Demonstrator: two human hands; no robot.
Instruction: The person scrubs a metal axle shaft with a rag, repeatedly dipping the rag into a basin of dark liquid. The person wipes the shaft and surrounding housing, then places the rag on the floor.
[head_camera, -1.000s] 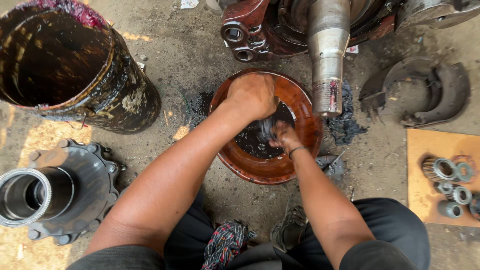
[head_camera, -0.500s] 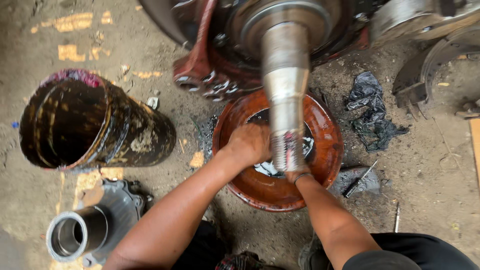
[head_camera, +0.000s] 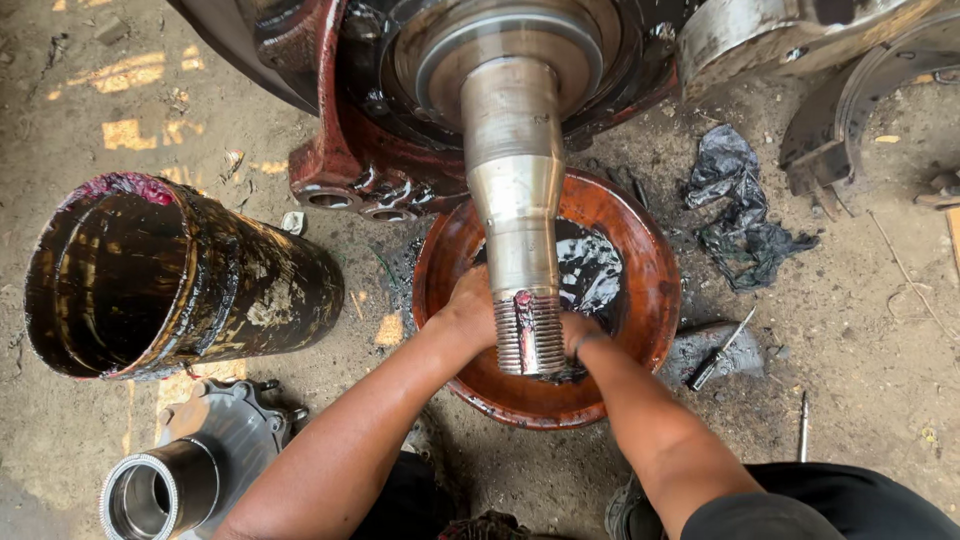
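There is only one view, from the camera on the person's head. It looks almost straight down at the dirt ground, from close, about an arm's reach above. The left hand (head_camera: 468, 312) and the right hand (head_camera: 578, 330) meet near the centre, inside the round reddish-brown metal basin (head_camera: 640, 250). The long grey steel axle spindle (head_camera: 515, 190) comes toward the lens and covers part of both hands.

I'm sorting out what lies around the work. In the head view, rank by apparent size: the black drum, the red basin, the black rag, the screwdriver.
1. Black drum, though it lies nearer the camera than the basin, so close to call.
2. Red basin.
3. Black rag.
4. Screwdriver.
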